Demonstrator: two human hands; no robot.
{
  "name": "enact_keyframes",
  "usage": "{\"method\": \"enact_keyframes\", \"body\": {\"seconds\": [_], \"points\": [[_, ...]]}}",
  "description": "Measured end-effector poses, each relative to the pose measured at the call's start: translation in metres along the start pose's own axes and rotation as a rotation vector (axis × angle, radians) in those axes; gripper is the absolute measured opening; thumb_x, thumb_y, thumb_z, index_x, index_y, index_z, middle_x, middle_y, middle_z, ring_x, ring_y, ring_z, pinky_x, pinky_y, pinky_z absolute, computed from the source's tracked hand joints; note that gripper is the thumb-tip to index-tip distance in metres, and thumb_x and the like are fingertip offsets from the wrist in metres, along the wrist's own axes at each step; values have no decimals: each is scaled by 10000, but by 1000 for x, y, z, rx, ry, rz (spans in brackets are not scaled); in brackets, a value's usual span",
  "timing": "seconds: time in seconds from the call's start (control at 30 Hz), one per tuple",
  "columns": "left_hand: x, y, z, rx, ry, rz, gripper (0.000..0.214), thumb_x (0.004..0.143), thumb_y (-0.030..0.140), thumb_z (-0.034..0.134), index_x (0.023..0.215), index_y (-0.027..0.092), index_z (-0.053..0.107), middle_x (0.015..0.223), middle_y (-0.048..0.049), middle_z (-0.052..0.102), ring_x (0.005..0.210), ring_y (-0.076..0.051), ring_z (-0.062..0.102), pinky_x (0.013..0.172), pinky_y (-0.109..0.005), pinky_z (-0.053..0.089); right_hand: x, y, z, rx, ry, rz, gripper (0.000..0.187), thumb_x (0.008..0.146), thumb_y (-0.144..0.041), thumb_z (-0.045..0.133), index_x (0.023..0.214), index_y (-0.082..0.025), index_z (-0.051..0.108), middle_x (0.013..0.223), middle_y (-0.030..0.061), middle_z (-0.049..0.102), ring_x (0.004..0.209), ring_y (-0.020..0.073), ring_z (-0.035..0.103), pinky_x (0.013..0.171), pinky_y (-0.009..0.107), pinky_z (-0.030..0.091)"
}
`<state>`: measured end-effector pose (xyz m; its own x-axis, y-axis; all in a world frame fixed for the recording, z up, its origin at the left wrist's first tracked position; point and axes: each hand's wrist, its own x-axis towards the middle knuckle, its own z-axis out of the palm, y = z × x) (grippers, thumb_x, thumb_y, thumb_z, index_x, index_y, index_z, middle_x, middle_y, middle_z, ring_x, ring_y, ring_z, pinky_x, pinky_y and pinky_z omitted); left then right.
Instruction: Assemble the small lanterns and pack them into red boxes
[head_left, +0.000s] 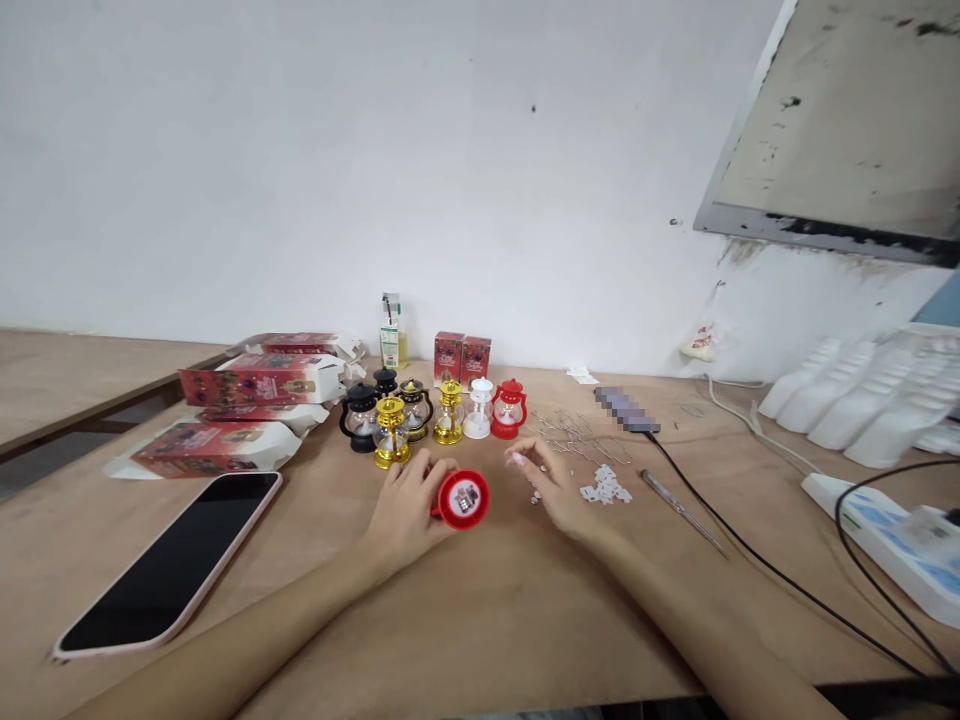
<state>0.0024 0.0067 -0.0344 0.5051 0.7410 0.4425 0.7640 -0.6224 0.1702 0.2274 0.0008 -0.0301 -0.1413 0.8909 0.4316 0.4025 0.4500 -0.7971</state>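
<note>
My left hand (409, 505) is closed round a small red toy lantern (461, 498), held on its side so its round base with a little circuit faces me. My right hand (551, 480) rests on the wooden table (480, 620) just right of it, fingers loosely curled, thumb and forefinger pinched near some tiny white pieces (606, 487); what they pinch is too small to name. Behind my hands stands a cluster of mini lanterns: black (360, 417), gold (391, 432), another gold (448, 412), white (478, 408) and red (508, 409).
A phone (172, 565) lies face up at front left, beside flattened red boxes (225, 445). Two small red boxes (461, 358) and a bottle (391, 332) stand by the wall. A screwdriver (681, 510), thin wire pieces (577, 435), black cables (772, 575) and a power strip (885, 535) lie to the right.
</note>
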Motion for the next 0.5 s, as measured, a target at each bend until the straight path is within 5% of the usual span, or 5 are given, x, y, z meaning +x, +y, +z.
{"method": "enact_keyframes", "body": {"seconds": [0.1,0.23,0.5], "points": [[1,-1,-1,-54,26,-38,377,750,437,614,1032,204,521,936,-43,530,894,-246,546,746,-345,391,12,19,-27,-328,11,205,110,814,-291,545,870,-196,551,918,36,610,826,176,558,746,304,421],[0,-1,0,-81,26,-42,367,746,420,621,1020,199,520,946,-46,528,901,-246,548,756,-353,406,15,33,-52,-462,-15,316,188,668,-250,683,792,-180,561,845,44,618,822,214,569,684,290,387],[0,-1,1,-97,39,-29,380,737,413,621,1035,204,513,942,-45,522,890,-245,558,749,-353,433,16,39,-60,-475,-151,456,240,579,-167,730,762,-180,575,687,-8,607,625,152,563,524,228,351]]}}
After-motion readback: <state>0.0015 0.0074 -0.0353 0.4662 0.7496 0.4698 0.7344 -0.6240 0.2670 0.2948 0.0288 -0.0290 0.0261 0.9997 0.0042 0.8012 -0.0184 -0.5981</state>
